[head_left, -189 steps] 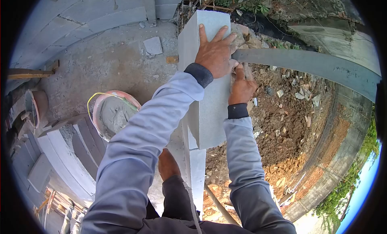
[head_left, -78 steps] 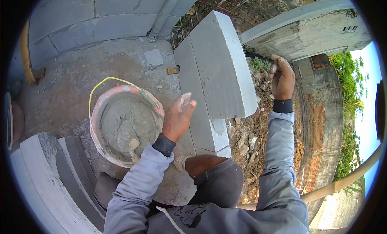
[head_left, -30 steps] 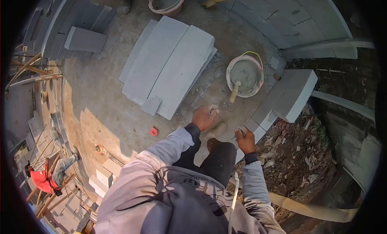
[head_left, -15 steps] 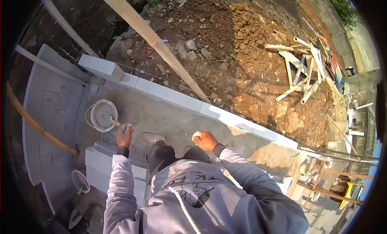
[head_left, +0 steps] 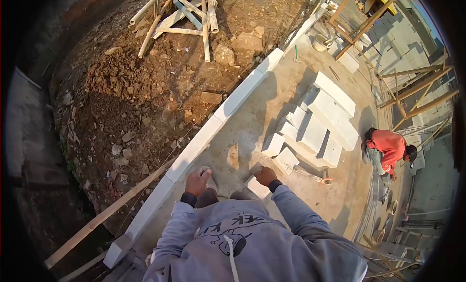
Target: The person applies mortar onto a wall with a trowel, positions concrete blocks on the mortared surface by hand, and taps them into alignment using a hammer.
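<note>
My left hand [head_left: 198, 181] is held in front of my body with its fingers curled closed, beside the low row of white blocks [head_left: 194, 148]. No object shows in it. My right hand [head_left: 265, 175] makes a fist, and nothing sticks out of it. Just below that fist, on the floor, lies a single white block [head_left: 257, 187], partly covered by my hand and sleeve. Neither hand appears to touch a block. Ahead and to the right stands a loose stack of white blocks [head_left: 318, 121].
A timber pole [head_left: 109, 213] slants up against the block row. Beyond lies rough soil [head_left: 136, 102] with a wooden trestle [head_left: 182, 15]. A handsaw [head_left: 310, 175] lies near the stack. A person in red [head_left: 388, 147] crouches at right. A bucket [head_left: 321, 42] stands farther off.
My view has swung to the right. The nearby mortar bucket and left-hand block wall have gone out of sight; the block stack and crouching person have come in. Both hands stay closed.
</note>
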A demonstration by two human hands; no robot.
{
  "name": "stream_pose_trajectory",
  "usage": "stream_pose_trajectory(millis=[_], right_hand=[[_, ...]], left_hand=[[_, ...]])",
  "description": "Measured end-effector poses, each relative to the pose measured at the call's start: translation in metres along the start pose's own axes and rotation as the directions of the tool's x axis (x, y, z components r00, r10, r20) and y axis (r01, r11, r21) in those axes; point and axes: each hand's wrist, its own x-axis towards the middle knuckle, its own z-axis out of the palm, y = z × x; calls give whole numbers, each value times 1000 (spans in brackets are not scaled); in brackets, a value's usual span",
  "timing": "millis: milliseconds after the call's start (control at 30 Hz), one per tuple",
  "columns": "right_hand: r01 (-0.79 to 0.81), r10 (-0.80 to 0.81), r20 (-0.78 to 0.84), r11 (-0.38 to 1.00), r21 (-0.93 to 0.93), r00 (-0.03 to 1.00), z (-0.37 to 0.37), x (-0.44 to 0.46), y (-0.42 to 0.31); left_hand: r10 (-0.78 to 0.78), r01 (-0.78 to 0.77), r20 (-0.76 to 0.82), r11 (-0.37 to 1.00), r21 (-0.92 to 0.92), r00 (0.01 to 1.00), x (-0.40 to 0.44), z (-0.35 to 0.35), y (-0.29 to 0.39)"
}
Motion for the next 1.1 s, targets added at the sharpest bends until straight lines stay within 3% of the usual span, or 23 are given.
stream_pose_trajectory(millis=[67,133,300,333,400,433,467,533,600,733,833,867,900,933,967,1000,1067,1100], right_hand=[[35,-47,-82,989,-143,996,35,25,48],[-227,240,-26,944,239,970,16,22,45],[-190,200,-25,957,220,979,-48,46,51],[-181,199,-170,977,117,965,-58,54,57],[-220,258,-182,954,206,949,-89,80,68],[-219,287,-204,929,300,936,-106,85,71],[-210,318,-227,893,397,920,-123,90,74],[-195,495,-324,740,644,807,-143,105,81],[-205,602,-223,559,803,767,-175,115,86],[-229,707,-31,269,935,706,-185,169,155],[-255,703,117,94,962,701,-193,218,216],[-332,685,146,147,932,714,-206,238,239],[-254,497,-314,778,575,809,-199,262,271],[-110,31,-537,987,-115,843,-204,288,305],[-202,406,-454,879,432,793,-240,310,316],[-246,669,-175,485,839,722,-285,323,311],[-261,682,-290,583,769,672,-358,351,327],[-261,677,-253,560,786,692,-392,361,337]], left_hand=[[-15,11,89,999,44,996,21,15,3],[-60,50,145,996,77,988,46,16,6],[-106,66,209,980,190,972,141,8,5],[-63,24,191,980,199,979,177,16,-23],[10,-39,216,991,130,976,230,13,12],[24,-78,252,976,204,968,253,9,51],[101,-171,268,953,252,958,297,19,39],[108,-174,328,969,176,938,339,25,118],[226,-300,329,934,193,917,395,49,161],[321,-378,306,914,148,896,476,119,225],[208,-319,390,916,244,897,509,181,244],[182,-311,412,911,270,893,526,202,255],[142,-327,484,888,324,864,530,217,269],[114,-360,553,861,360,825,539,236,289],[65,-374,627,848,376,777,550,254,312],[91,-410,654,841,353,751,569,275,319],[120,-440,633,814,378,764,598,309,372],[146,-428,604,831,355,784,621,331,388]])
